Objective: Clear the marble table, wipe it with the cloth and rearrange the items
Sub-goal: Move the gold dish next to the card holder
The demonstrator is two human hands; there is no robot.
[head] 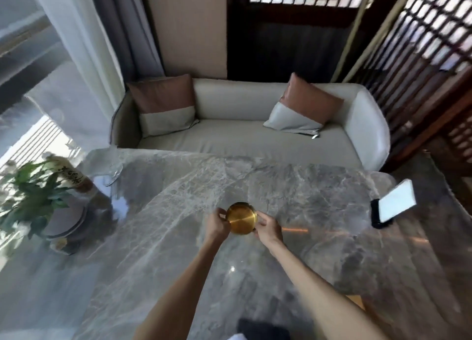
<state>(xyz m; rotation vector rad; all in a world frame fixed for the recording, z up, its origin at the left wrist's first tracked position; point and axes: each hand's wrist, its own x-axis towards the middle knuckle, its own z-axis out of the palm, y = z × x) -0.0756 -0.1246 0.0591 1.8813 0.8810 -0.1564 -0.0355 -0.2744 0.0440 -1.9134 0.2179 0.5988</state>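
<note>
A small round gold metal dish (241,218) sits at the middle of the grey marble table (319,191). My left hand (217,224) grips its left rim and my right hand (268,228) grips its right rim. Whether the dish rests on the marble or is lifted just off it cannot be told. No cloth is visible.
At the left stands a potted green plant (33,194) on stacked plates (69,223), with a labelled bottle (74,179) and a clear glass dish (112,171) beside it. A phone (396,202) leans on a black stand (376,216) at the right edge. A beige sofa (229,138) lies beyond the table.
</note>
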